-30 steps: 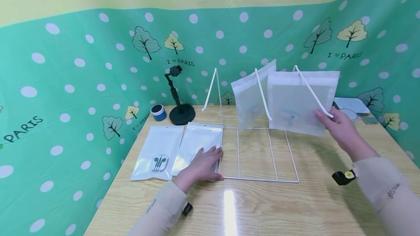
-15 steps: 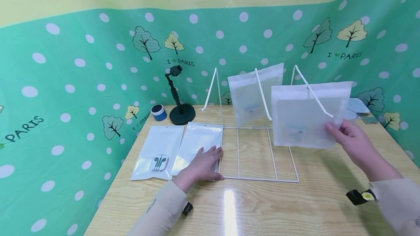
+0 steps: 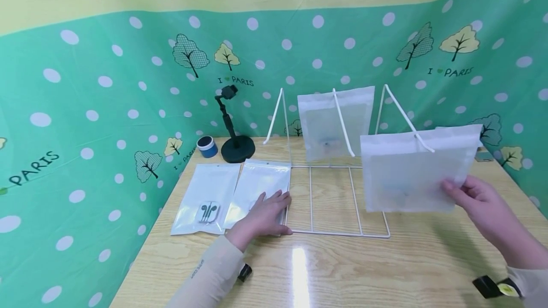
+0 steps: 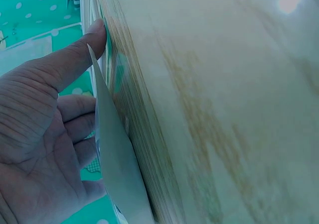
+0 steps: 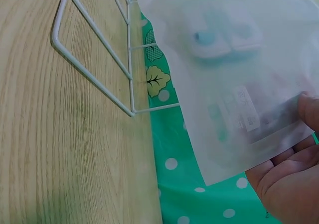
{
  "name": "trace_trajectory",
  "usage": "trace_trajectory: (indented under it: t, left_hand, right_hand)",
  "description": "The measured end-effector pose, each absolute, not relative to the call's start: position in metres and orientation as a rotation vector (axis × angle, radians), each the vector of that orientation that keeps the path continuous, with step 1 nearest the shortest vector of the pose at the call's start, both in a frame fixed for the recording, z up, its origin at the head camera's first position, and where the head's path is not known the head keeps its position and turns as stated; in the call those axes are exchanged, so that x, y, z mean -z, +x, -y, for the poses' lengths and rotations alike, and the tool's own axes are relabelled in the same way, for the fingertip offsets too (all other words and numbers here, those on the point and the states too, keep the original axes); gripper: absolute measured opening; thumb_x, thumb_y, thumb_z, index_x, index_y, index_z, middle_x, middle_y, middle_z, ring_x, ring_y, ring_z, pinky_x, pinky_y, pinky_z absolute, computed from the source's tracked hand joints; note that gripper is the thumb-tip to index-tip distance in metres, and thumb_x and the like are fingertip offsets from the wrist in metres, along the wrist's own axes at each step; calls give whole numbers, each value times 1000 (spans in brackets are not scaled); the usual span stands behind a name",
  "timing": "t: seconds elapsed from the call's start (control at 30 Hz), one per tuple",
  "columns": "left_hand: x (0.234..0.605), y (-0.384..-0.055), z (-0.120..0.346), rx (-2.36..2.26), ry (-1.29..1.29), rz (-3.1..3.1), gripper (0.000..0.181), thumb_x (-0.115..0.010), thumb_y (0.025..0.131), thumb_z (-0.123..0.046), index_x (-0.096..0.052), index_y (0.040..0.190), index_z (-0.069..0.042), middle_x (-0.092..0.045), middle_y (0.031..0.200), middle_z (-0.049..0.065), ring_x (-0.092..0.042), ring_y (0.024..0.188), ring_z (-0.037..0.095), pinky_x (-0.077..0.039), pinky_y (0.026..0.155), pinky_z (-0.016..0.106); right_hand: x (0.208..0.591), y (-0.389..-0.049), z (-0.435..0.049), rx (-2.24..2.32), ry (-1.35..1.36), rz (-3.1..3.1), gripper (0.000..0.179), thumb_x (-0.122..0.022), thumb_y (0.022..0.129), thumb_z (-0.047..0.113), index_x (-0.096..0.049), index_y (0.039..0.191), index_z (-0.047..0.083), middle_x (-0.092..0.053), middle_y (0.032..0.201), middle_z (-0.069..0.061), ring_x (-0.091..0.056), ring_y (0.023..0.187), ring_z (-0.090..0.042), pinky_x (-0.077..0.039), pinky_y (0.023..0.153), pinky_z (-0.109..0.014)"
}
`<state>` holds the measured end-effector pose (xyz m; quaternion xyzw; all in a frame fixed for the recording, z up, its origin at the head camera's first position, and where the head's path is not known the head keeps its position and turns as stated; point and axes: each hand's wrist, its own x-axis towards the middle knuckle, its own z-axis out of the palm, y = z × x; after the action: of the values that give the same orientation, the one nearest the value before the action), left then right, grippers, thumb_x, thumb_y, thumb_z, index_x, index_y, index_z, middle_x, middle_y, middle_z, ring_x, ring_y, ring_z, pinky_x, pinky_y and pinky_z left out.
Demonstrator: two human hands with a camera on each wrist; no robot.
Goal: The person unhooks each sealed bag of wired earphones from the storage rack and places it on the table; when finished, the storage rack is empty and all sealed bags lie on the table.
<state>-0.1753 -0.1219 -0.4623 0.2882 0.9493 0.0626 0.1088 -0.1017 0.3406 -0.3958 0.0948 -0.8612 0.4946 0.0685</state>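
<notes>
since a second ago: right hand (image 3: 492, 208) has pulled the held bag (image 3: 411, 175) toward near-right and lower, out along the right hook (image 3: 402, 110). the hanging bag (image 3: 336, 125) on the middle hook (image 3: 342, 122) has swung round to face near side. left hand (image 3: 264, 215) hasn't moved.

right grip: thumb on near face, fingers behind, pinching the held bag by its right side, lower half. hook's near end shows in front of the bag's top strip; bag is above the right side of the wire base (image 3: 311, 203), faint contents low inside. right wrist view shows a pale two-part shape and a small label (image 5: 245, 108) through the film.

left grip: pinches nothing, fingers fairly straight and spread, lying over the flat bag (image 3: 267, 177) at left edge of the wire base. thumb side sits by the base's near-left corner.

left hook (image 3: 274, 118) carries no bag. far-left of table (image 3: 351, 279): blue jar (image 3: 207, 147), black stand (image 3: 237, 149) just right of it. leftmost bag (image 3: 214, 179) lies flat beside the flat bag, boxed earphones (image 3: 208, 212) at its near end.
</notes>
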Motion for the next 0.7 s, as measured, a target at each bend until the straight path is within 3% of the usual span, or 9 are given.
trace_trajectory:
  t: [0.33, 0.57, 0.7]
  left_hand:
    - [461, -175, 124, -199, 846, -2794, 92, -78, 75, -54, -42, 148, -10, -35, 155, 6, -27, 144, 26, -18, 114, 59]
    - [460, -175, 124, -207, 851, -2792, 92, -78, 75, -53, -42, 148, -9, -35, 155, 6, -28, 144, 26, -18, 114, 59]
    - [460, -175, 124, -205, 855, -2792, 92, -78, 76, -53, -42, 148, -9, -36, 155, 6, -27, 144, 26, -18, 114, 59]
  right_hand:
    - [393, -80, -341, -1414, 209, 2615, 32, -48, 103, 10, -53, 132, -1, -58, 118, 24, -56, 102, 11, -46, 71, -9]
    - [390, -71, -344, -1467, 224, 2500, 23, -48, 100, 1, -63, 118, 4, -61, 114, 24, -56, 100, 12, -44, 72, -6]
    - [384, -68, -345, -1636, 276, 2292, 25, -47, 97, -9, -64, 114, -1, -66, 113, 15, -60, 101, 7, -44, 77, -5]
